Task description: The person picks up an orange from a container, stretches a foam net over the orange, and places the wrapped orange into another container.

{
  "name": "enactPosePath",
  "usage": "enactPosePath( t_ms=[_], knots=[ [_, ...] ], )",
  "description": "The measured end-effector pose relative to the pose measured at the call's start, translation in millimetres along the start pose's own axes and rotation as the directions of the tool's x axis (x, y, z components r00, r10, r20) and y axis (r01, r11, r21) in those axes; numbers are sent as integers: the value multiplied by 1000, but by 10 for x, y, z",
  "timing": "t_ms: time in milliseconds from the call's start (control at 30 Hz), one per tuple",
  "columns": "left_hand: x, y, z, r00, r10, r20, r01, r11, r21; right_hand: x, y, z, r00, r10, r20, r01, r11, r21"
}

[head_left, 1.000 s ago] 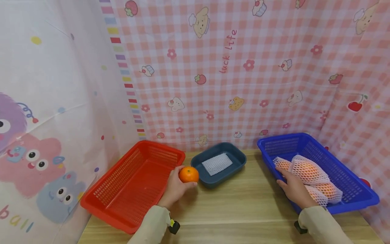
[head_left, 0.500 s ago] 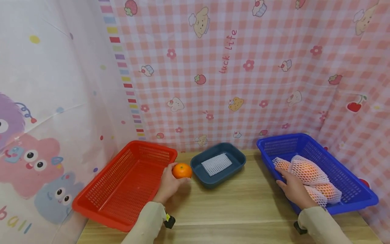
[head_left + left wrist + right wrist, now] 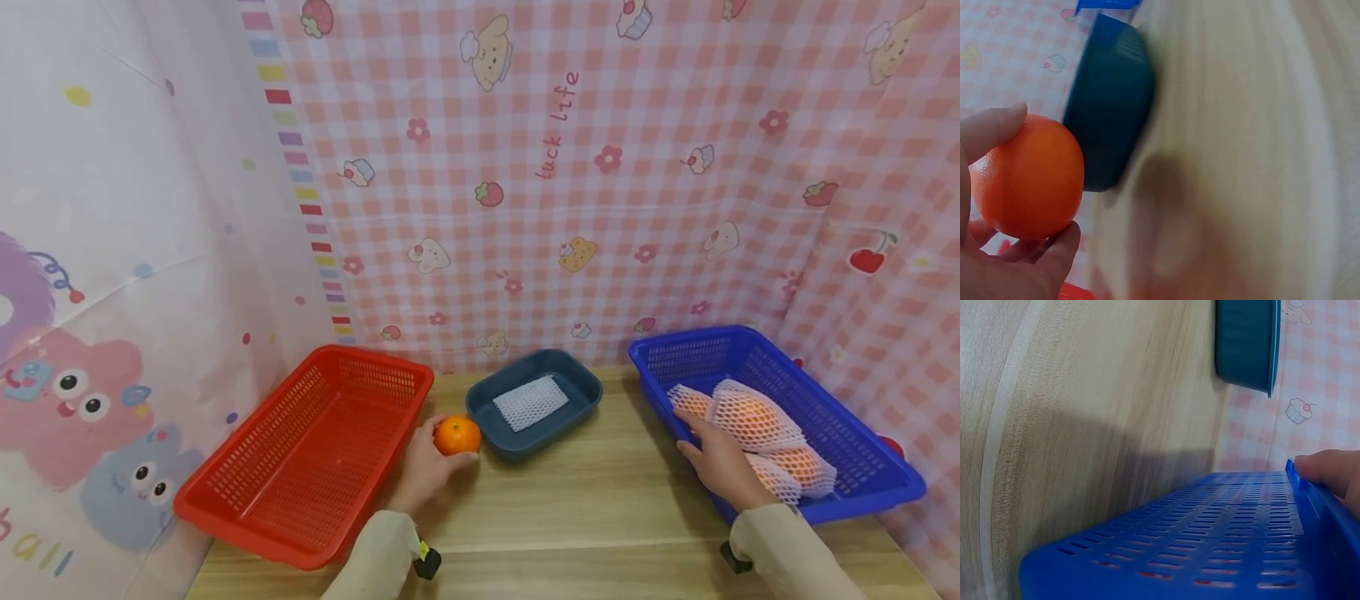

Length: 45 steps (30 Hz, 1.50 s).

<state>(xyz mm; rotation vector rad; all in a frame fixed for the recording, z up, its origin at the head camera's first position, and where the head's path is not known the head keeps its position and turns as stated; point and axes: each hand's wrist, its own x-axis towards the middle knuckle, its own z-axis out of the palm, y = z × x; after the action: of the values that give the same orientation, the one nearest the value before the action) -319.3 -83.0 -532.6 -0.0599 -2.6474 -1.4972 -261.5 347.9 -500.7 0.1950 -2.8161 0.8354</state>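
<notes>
My left hand (image 3: 426,468) holds an unwrapped orange (image 3: 458,435) between thumb and fingers, between the red basket (image 3: 431,392) and the small dark teal tray (image 3: 528,444). In the left wrist view the orange (image 3: 1035,178) hangs over the wooden tabletop, and a blurred shadow falls beside it. My right hand (image 3: 722,461) grips the near left rim of the blue basket (image 3: 862,505). The thumb is outside that rim while the fingers reach over it. Several oranges in white foam nets (image 3: 756,421) lie inside the blue basket, partly hidden by this hand.
A flat white foam net (image 3: 531,402) lies in the teal tray. The red basket's slotted floor shows bare. Wooden tabletop (image 3: 570,517) stretches between the baskets, and a pink checked cloth (image 3: 525,208) hangs right behind them. A white printed cloth (image 3: 187,250) hangs at the left.
The red basket has shifted left, away from the teal tray. My left hand with the orange went left, then slightly back right and nearer me. My right hand stays on the blue rim.
</notes>
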Motion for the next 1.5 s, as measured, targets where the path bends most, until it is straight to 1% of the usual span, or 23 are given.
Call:
enactPosePath(
  t_ms=[100,167,267,533,633,800,933,1100,1267,1367,1433,1500],
  knots=[
    [-39,-93,64,1000,-7,-2,6,1000,-11,16,9,19,1000,-10,-9,10,1000,4],
    [-65,-127,94,1000,-10,-8,10,999,-30,24,10,28,1000,-14,-15,14,1000,4],
    [-79,-180,127,1000,7,-19,-9,998,-62,26,0,35,1000,-13,-12,13,1000,7],
    [-129,-307,162,999,-3,-44,1,1000,-31,22,-21,46,1000,-7,0,7,1000,7],
    [-131,-338,170,998,7,-56,-8,1000,-25,26,-30,44,1000,-5,0,5,1000,4],
    [-133,-341,170,998,-7,-58,6,1000,-27,28,-46,40,1000,-4,3,4,1000,-3],
    [-137,-337,160,999,-23,-44,23,1000,-20,23,-55,33,1000,-4,13,4,1000,0],
    [-148,-339,140,999,-17,-35,17,1000,-17,21,-53,26,1000,4,20,-4,1000,1],
    [-172,-353,109,999,12,-30,-12,1000,-14,11,-37,27,1000,5,14,-5,1000,3],
    [-195,-357,77,1000,2,-14,-2,1000,-20,4,-25,16,1000,3,11,-3,1000,0],
    [-211,-359,48,1000,0,-3,0,1000,-3,-2,-17,6,1000,7,13,-7,1000,-1],
    [-224,-365,22,1000,-10,6,10,999,35,-3,-8,-7,1000,9,15,-9,1000,-6]
  ],
)
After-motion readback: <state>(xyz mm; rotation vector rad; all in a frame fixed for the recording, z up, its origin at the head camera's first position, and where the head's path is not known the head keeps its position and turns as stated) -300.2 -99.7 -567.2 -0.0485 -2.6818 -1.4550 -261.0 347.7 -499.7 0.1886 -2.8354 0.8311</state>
